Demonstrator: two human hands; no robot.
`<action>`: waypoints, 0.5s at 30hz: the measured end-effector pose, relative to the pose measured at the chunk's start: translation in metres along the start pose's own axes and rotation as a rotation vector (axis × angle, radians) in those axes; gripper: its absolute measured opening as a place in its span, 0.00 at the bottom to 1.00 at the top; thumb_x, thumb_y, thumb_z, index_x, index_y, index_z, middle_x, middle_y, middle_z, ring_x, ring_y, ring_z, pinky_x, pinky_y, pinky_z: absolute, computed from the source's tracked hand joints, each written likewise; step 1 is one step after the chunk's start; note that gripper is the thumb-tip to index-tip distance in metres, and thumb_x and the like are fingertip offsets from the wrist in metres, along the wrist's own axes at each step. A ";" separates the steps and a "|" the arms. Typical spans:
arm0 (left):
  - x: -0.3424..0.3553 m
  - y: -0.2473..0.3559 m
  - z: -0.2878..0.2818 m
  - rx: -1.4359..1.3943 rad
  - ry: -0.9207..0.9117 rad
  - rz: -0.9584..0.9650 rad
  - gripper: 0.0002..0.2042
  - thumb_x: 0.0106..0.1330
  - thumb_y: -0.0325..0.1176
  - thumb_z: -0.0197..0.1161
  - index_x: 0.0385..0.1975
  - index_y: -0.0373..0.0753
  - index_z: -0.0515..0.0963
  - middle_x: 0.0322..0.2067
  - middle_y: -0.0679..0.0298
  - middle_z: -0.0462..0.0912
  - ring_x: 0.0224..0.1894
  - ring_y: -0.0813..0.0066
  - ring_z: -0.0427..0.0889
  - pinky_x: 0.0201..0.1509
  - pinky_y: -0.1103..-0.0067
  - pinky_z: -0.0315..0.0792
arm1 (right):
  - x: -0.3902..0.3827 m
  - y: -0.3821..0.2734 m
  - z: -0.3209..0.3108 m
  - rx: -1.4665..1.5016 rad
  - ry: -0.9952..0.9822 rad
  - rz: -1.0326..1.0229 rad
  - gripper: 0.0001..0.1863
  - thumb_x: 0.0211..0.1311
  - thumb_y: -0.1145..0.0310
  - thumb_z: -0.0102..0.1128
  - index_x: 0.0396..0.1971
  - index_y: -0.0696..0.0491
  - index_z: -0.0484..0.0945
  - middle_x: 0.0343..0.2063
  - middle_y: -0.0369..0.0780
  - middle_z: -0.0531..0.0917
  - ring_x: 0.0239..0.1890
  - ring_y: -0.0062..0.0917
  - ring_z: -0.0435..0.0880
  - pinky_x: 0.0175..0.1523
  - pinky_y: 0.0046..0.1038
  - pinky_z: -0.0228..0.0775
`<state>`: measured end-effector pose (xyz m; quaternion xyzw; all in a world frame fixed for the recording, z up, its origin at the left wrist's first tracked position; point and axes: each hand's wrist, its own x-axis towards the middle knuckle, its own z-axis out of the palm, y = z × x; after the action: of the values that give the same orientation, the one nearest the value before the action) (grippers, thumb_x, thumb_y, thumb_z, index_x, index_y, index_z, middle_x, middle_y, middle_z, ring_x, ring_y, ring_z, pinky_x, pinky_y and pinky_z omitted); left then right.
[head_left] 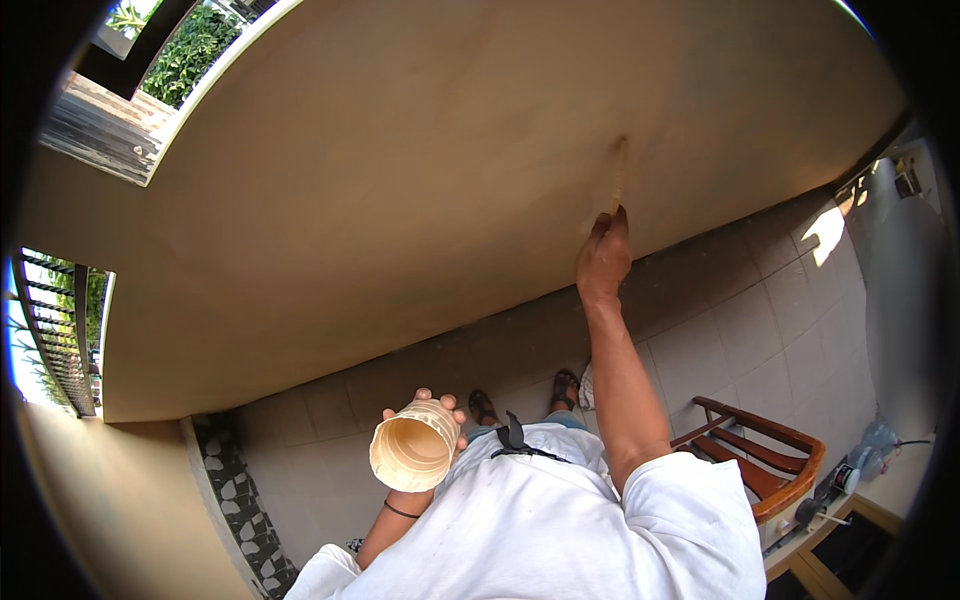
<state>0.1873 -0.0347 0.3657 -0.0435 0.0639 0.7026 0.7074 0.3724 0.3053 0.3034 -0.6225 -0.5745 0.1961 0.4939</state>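
In my left hand (452, 404) is a cream plastic cup (430, 412), its mouth tilted up toward me. The fingers wrap round its far side, and beige paint coats the inside. My right arm reaches out to the beige wall (400, 200) ahead. There my right hand (604, 262) grips a slim paintbrush (619, 180) by its lower end. The brush points up along the wall, and its dark tip appears to touch the surface, though the brush is somewhat blurred.
A wooden chair (765, 465) stands on the tiled floor (720, 320) at my right, with a clear plastic bottle (873, 447) beyond it. Along the left floor edge runs a dark stone-patterned strip (235, 490). Wall openings with a metal grille (60, 330) show at far left.
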 end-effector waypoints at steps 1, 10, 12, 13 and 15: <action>0.001 -0.001 0.001 0.003 -0.002 -0.010 0.28 0.77 0.58 0.64 0.64 0.42 0.72 0.62 0.45 0.72 0.67 0.41 0.74 0.63 0.44 0.85 | -0.012 0.007 0.023 -0.077 -0.009 -0.056 0.21 0.81 0.66 0.54 0.63 0.67 0.69 0.35 0.55 0.86 0.34 0.53 0.89 0.37 0.49 0.81; 0.006 -0.005 0.002 0.044 0.006 -0.059 0.27 0.78 0.60 0.62 0.65 0.46 0.72 0.63 0.50 0.72 0.67 0.47 0.74 0.62 0.48 0.84 | -0.079 0.011 -0.020 0.050 -0.441 -0.072 0.22 0.78 0.70 0.54 0.65 0.66 0.70 0.31 0.54 0.86 0.35 0.51 0.89 0.41 0.46 0.80; 0.008 -0.008 0.003 0.059 -0.007 -0.070 0.27 0.78 0.60 0.61 0.65 0.47 0.73 0.63 0.51 0.72 0.67 0.48 0.73 0.62 0.49 0.84 | -0.068 0.016 -0.042 0.207 -0.364 0.070 0.23 0.77 0.70 0.55 0.66 0.65 0.70 0.29 0.50 0.86 0.31 0.42 0.88 0.40 0.41 0.79; 0.007 -0.008 0.002 0.058 -0.010 -0.071 0.28 0.78 0.60 0.61 0.65 0.46 0.73 0.63 0.51 0.72 0.67 0.48 0.73 0.62 0.49 0.84 | -0.057 0.011 -0.052 0.321 -0.309 0.166 0.22 0.77 0.70 0.55 0.66 0.64 0.71 0.29 0.49 0.86 0.30 0.37 0.86 0.40 0.39 0.79; 0.008 -0.012 0.001 0.053 -0.021 -0.072 0.28 0.78 0.60 0.61 0.65 0.46 0.73 0.63 0.52 0.72 0.67 0.49 0.73 0.62 0.49 0.84 | -0.032 -0.002 -0.061 0.462 -0.207 0.299 0.22 0.77 0.70 0.55 0.65 0.64 0.72 0.29 0.46 0.86 0.28 0.30 0.83 0.39 0.35 0.77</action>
<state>0.1990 -0.0273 0.3649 -0.0196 0.0735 0.6751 0.7338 0.4126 0.2525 0.3211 -0.5479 -0.4637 0.4550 0.5271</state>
